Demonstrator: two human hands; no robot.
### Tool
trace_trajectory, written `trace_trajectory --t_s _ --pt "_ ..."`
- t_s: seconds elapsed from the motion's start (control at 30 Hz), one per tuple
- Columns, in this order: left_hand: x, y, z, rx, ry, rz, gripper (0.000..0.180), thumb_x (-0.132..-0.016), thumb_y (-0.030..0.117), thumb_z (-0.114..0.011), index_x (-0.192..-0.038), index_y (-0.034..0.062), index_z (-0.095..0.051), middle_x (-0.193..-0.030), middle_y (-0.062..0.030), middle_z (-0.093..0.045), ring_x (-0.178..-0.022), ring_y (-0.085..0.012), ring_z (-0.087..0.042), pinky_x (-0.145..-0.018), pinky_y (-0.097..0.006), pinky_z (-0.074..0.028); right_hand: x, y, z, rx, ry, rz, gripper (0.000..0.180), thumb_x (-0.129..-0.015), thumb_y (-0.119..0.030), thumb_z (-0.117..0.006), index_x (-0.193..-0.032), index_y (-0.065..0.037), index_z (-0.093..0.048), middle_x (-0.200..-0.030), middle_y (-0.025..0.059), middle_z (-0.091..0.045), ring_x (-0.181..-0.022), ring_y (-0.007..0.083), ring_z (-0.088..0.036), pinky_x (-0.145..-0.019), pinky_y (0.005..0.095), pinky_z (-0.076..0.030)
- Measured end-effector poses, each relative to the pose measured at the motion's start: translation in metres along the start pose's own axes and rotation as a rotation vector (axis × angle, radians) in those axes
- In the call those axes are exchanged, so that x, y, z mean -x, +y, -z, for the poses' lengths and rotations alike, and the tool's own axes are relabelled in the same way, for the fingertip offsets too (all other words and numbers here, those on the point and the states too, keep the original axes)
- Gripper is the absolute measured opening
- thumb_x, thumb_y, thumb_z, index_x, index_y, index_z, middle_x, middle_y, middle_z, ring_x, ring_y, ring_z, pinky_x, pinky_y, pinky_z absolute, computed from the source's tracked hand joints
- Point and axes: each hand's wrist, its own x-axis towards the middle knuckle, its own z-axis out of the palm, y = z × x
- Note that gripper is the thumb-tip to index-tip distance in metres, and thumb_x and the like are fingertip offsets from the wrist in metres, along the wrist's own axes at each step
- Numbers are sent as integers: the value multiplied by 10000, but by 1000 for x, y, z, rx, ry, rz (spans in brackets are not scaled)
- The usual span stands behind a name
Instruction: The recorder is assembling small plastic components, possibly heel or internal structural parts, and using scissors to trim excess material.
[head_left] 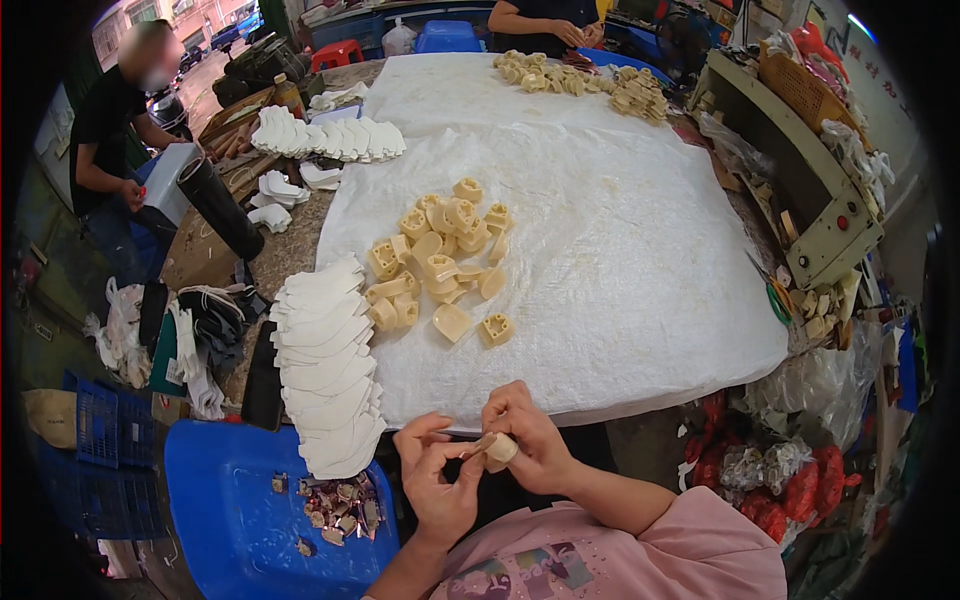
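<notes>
Close to my body, in front of the table's near edge, my right hand (528, 438) grips a small cream block (501, 453) that looks like a shoe heel. My left hand (440, 482) meets it from the other side. Its thumb and forefinger pinch a thin tan piece (483, 443) against the block; whether that piece is joined to it I cannot tell. Beyond my hands a loose heap of similar cream blocks (440, 268) lies on the white-covered table (600, 290). To the left, overlapping white cut pieces (325, 370) are fanned in a long stack.
A blue tub (225, 500) with small brownish pieces (342, 508) stands at lower left. More white pieces (330, 137) and cream blocks (640, 95) lie farther off. A dark upright tube (220, 210) and a greenish machine (830, 235) flank the table. Two other people are across and left.
</notes>
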Motion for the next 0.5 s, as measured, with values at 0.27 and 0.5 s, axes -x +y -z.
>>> trace_trajectory --t_s 0.27,0.5 --pt "-1 -6 9 -172 -135 -277 154 -659 37 -751 -781 87 -672 -996 -73 -468 -925 -221 -455 -797 -334 -395 -11 10 27 -799 -371 -724 373 -803 -174 -699 -1118 -26 -563 -1065 102 -611 -969 169 -586 -869 322 -446" --pt "3 -15 9 608 -406 366 701 -923 337 -426 -1417 -67 -135 -1091 -104 -491 -992 -194 -503 -816 -302 -415 -20 -8 36 -174 -234 -15 421 -713 -80 -729 -1099 -82 -561 -915 86 -610 -810 252 -582 -699 349 -467"
